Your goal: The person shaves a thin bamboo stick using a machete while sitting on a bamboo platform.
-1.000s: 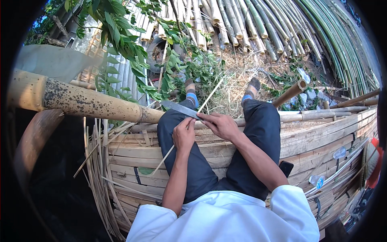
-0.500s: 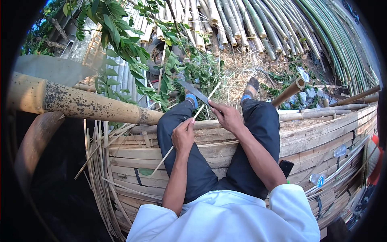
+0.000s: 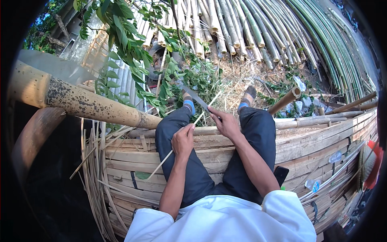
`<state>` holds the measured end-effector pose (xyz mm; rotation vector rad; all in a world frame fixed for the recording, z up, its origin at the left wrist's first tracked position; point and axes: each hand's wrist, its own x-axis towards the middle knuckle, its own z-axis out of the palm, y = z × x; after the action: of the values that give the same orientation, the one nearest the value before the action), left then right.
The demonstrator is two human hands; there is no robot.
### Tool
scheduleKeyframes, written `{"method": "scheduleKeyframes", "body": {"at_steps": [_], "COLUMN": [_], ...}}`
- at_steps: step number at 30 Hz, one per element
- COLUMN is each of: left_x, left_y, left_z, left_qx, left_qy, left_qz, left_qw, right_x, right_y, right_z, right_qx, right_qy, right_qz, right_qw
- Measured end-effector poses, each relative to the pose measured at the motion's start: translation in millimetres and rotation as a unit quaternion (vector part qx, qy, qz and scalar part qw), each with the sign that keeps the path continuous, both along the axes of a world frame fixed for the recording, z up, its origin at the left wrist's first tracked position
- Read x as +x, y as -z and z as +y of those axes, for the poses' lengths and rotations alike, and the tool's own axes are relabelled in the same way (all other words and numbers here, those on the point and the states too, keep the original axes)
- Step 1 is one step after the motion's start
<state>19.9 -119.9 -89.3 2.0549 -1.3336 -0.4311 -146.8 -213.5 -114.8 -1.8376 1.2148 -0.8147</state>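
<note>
We see a thin, pale bamboo strip (image 3: 163,161) pinched in our left hand (image 3: 183,141), slanting over the dark trousers (image 3: 256,139) with its upper end rising past the right hand (image 3: 227,125). That hand grips a knife (image 3: 196,96), its flat grey blade crossing the strip. Beneath us lie rough, flat slats (image 3: 135,156); a thick, black-speckled pole (image 3: 80,97) juts in at left, near loose strips (image 3: 96,177), and leafy branches (image 3: 121,36) hang ahead. A second ago our hands were close together; now they stand apart, the knife farther up the strip.
</note>
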Motion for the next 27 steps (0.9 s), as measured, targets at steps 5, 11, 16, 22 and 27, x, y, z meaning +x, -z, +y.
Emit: {"method": "scheduleKeyframes", "body": {"at_steps": [5, 11, 16, 22, 27], "left_x": [-0.8, -1.9, -0.1, -2.3, -1.0], "left_y": [2.6, 1.1, 2.2, -0.3, -3.4], "left_z": [0.2, -1.3, -1.6, 1.2, -0.6], "left_qx": [-0.016, -0.012, -0.001, -0.002, 0.008], "left_qy": [-0.004, -0.008, -0.003, 0.009, -0.009], "left_qz": [0.011, 0.008, 0.003, -0.008, 0.0], "left_qw": [1.0, 1.0, 1.0, 1.0, 1.0], "right_x": [-6.1, -5.8, -6.4, -6.9, -6.4], "right_y": [9.8, -3.4, 8.8, -5.7, -4.7], "right_z": [0.2, -3.5, 4.3, -7.7, -0.8], "right_qx": [-0.02, 0.014, -0.061, 0.095, 0.012], "right_qy": [0.019, -0.041, -0.063, 0.041, -0.01], "right_qz": [-0.037, 0.029, 0.042, 0.07, 0.054], "right_qw": [0.999, 0.999, 0.995, 0.992, 0.998]}}
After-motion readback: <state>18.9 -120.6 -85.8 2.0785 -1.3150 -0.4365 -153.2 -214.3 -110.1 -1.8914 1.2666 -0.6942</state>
